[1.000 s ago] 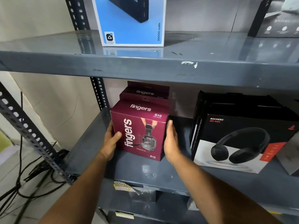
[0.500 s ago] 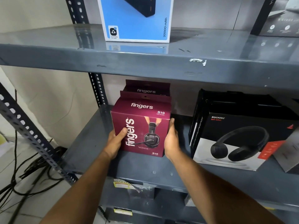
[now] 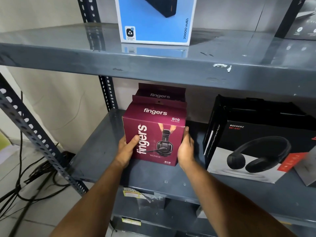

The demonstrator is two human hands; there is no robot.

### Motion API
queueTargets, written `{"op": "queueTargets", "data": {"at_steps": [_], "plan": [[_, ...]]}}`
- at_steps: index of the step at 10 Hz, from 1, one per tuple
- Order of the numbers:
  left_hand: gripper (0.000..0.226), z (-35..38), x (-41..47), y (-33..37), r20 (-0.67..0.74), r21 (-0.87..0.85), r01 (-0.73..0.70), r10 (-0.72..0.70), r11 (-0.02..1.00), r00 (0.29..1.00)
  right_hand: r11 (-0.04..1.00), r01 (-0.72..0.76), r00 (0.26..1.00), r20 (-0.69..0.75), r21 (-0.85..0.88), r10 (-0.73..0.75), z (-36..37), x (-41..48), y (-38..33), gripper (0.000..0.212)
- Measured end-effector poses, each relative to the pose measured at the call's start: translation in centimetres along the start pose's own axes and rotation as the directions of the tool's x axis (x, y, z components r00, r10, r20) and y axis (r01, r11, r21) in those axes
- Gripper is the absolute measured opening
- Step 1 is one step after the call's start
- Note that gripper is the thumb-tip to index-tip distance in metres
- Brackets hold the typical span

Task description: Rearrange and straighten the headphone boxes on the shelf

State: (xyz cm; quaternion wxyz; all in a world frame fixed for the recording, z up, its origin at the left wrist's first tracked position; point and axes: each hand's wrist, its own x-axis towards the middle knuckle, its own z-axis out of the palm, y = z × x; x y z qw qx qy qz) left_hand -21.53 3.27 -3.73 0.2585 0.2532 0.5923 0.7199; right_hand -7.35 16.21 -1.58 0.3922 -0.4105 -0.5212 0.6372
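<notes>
Both hands, the left hand [image 3: 127, 149] and the right hand [image 3: 185, 148], squeeze the sides of the purple box [image 3: 153, 135] near the left end of the shelf [image 3: 153, 178], and a hard push could bump the purple box behind [image 3: 160, 93] crooked.

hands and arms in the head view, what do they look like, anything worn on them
Both arms come in from the bottom edge, bare along all that shows: no sleeves in view. The left hand and the right hand wear no gloves. No rings, watch, wristband or markings can be seen on the visible sides of the fingers, wrists or forearms. The palms face away from the camera and cannot be checked.
</notes>
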Motion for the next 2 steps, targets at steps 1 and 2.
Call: {"op": "queueTargets", "data": {"at_steps": [1,2], "plan": [[0.09,0.0,-0.15,0.06,-0.01,-0.008,-0.002,0.002,1.0,1.0,0.998,0.013,0.999,0.052,-0.066,-0.01,-0.07,0.1,-0.07,0.059],[0.094,0.2,-1.04,0.29,-0.047,-0.024,-0.027,0.026,0.999,0.999,0.995,0.028,0.998,0.061,-0.099,-0.022,-0.29,0.35,0.46,0.071]]}}
